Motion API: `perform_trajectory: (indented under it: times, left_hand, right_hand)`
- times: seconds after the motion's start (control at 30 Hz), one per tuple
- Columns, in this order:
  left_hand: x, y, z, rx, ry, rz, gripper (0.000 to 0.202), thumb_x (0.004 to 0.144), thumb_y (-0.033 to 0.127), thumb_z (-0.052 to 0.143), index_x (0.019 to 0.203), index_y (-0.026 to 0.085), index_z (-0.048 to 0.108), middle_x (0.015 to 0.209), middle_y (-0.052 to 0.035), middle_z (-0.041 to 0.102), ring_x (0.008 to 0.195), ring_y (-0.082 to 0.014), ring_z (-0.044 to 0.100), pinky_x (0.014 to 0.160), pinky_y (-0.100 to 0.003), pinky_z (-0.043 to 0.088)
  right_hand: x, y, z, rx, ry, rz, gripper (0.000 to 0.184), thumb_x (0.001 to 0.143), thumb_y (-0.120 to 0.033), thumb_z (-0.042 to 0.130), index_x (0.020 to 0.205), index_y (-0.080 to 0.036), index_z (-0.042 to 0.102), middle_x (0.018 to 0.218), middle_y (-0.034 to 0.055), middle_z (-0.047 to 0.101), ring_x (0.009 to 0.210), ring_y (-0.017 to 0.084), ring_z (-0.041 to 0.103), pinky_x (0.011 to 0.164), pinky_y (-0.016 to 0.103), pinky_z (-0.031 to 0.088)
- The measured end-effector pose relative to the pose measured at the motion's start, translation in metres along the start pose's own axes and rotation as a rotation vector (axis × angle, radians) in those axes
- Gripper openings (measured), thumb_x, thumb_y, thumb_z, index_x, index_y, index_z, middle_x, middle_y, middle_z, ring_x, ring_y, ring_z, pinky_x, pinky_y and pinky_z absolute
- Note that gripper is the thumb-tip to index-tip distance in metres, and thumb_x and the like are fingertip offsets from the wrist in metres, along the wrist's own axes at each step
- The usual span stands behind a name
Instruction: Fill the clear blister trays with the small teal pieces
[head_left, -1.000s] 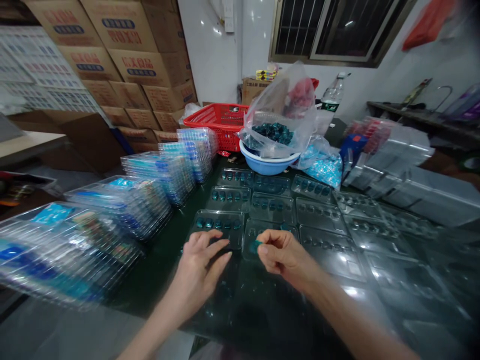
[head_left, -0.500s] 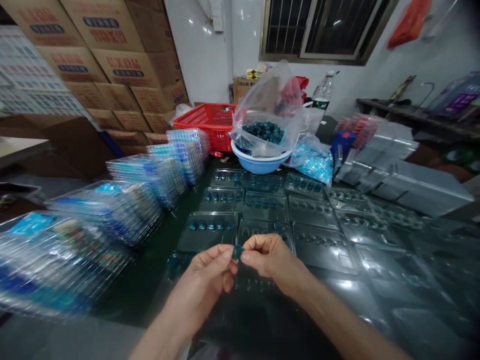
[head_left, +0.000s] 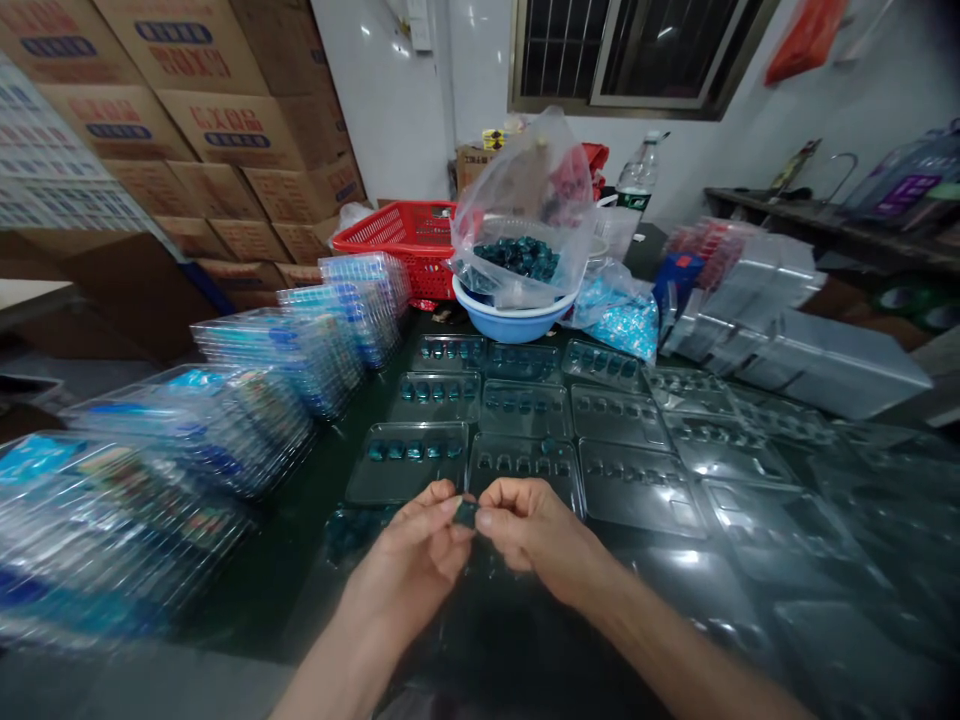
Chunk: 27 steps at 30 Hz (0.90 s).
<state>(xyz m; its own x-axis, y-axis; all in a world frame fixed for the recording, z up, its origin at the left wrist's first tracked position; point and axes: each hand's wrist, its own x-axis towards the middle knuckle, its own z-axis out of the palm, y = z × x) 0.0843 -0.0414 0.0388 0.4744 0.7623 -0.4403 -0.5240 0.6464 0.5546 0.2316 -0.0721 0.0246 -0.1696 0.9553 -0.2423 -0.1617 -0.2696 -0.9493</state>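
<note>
My left hand [head_left: 409,548] and my right hand [head_left: 531,525] meet above the dark green table [head_left: 262,585]. Their fingertips pinch a small teal piece [head_left: 466,514] between them. Just beyond my hands lie clear plastic blister trays [head_left: 409,462] [head_left: 523,465], their cavities partly filled with similar teal pieces. A clear bag of darker teal pieces [head_left: 517,205] sits in a blue basin [head_left: 510,325] farther back.
Tall stacks of packed blister trays [head_left: 300,345] line the table's left side. More clear trays [head_left: 780,335] are piled at right, behind a bag of light blue pieces [head_left: 619,320]. A red basket [head_left: 397,235] and cardboard cartons [head_left: 225,120] stand behind.
My left hand has moved from lying spread near the tray to pinching the teal piece with my right hand. Both hands now sit closer together, and the view has shifted slightly.
</note>
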Motion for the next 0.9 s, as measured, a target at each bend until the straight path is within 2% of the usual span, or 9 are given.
perform_trajectory:
  times: [0.17,0.23,0.3,0.43,0.63,0.7,0.77,0.83,0.9]
  left_hand:
    - [0.0,-0.001,0.008,0.043,0.05,0.06,0.008,0.071,0.01,0.06,0.072,0.015,0.054,0.063,0.0011,0.051,0.05,-0.0054,0.048,0.039,-0.014,0.033]
    - [0.001,-0.004,0.012,0.098,0.042,0.035,0.008,0.071,0.012,0.061,0.07,0.014,0.054,0.058,0.0021,0.048,0.048,-0.0052,0.047,0.038,-0.013,0.033]
    - [0.003,-0.006,0.015,0.101,0.013,0.002,0.008,0.071,0.012,0.062,0.067,0.013,0.054,0.057,0.0023,0.048,0.047,-0.0048,0.046,0.038,-0.013,0.032]
    - [0.006,-0.011,0.016,0.113,0.012,-0.017,0.006,0.07,0.014,0.063,0.071,0.013,0.057,0.064,0.0003,0.054,0.053,-0.0056,0.05,0.044,-0.014,0.038]
    - [0.01,-0.017,0.016,0.426,0.048,0.172,0.015,0.073,0.027,0.062,0.079,0.014,0.058,0.057,0.0019,0.053,0.043,-0.0043,0.04,0.041,-0.016,0.032]
    - [0.012,-0.015,0.017,0.444,0.038,0.156,0.018,0.073,0.03,0.061,0.084,0.015,0.058,0.066,-0.0009,0.056,0.05,-0.0067,0.045,0.042,-0.017,0.034]
    - [0.012,-0.009,0.016,0.485,0.048,0.156,0.021,0.074,0.032,0.059,0.088,0.015,0.058,0.072,-0.0023,0.057,0.054,-0.008,0.047,0.044,-0.018,0.036]
    - [0.009,0.001,0.014,0.562,0.082,0.21,0.022,0.073,0.032,0.059,0.089,0.016,0.059,0.073,-0.0015,0.057,0.054,-0.0078,0.046,0.047,-0.019,0.037]
    - [0.005,0.013,0.006,0.641,0.148,0.311,0.023,0.071,0.032,0.062,0.088,0.017,0.059,0.072,-0.0001,0.056,0.055,-0.0079,0.046,0.049,-0.018,0.038]
  right_hand:
    - [-0.003,0.004,-0.001,-0.235,0.196,-0.242,0.008,0.078,-0.019,0.048,0.075,-0.016,0.055,0.062,-0.0031,0.047,0.053,0.007,0.042,0.048,0.018,0.034]
    - [-0.007,0.001,-0.001,-0.342,0.281,-0.372,0.018,0.077,-0.016,0.047,0.095,-0.018,0.054,0.077,-0.0007,0.051,0.06,0.008,0.046,0.054,0.02,0.038]
    - [-0.01,-0.004,-0.001,-0.473,0.285,-0.473,0.028,0.075,-0.013,0.05,0.101,-0.021,0.053,0.085,0.0002,0.052,0.063,0.008,0.048,0.056,0.02,0.04]
    - [-0.012,-0.008,0.0,-0.653,0.285,-0.583,0.016,0.071,-0.008,0.055,0.081,-0.019,0.059,0.077,-0.0009,0.054,0.068,0.01,0.05,0.061,0.021,0.039]
    - [-0.011,-0.007,-0.006,-0.701,0.29,-0.551,0.007,0.073,-0.011,0.057,0.073,-0.018,0.058,0.069,-0.0025,0.053,0.063,0.009,0.05,0.058,0.02,0.039]
    - [-0.003,-0.009,-0.025,-0.752,0.314,-0.551,0.005,0.075,-0.015,0.056,0.078,-0.018,0.059,0.071,-0.0019,0.055,0.064,0.01,0.052,0.059,0.02,0.04]
    - [0.013,-0.014,-0.057,-0.878,0.428,-0.545,0.011,0.078,-0.021,0.054,0.087,-0.019,0.06,0.078,0.0005,0.058,0.069,0.011,0.054,0.062,0.022,0.042]
    - [0.035,-0.019,-0.096,-1.107,0.638,-0.471,0.016,0.079,-0.024,0.051,0.09,-0.018,0.061,0.083,0.0028,0.06,0.07,0.013,0.055,0.064,0.024,0.043]
    - [0.059,-0.021,-0.131,-1.185,0.693,-0.411,0.018,0.078,-0.023,0.052,0.091,-0.017,0.063,0.085,0.0054,0.061,0.072,0.015,0.056,0.066,0.027,0.042]
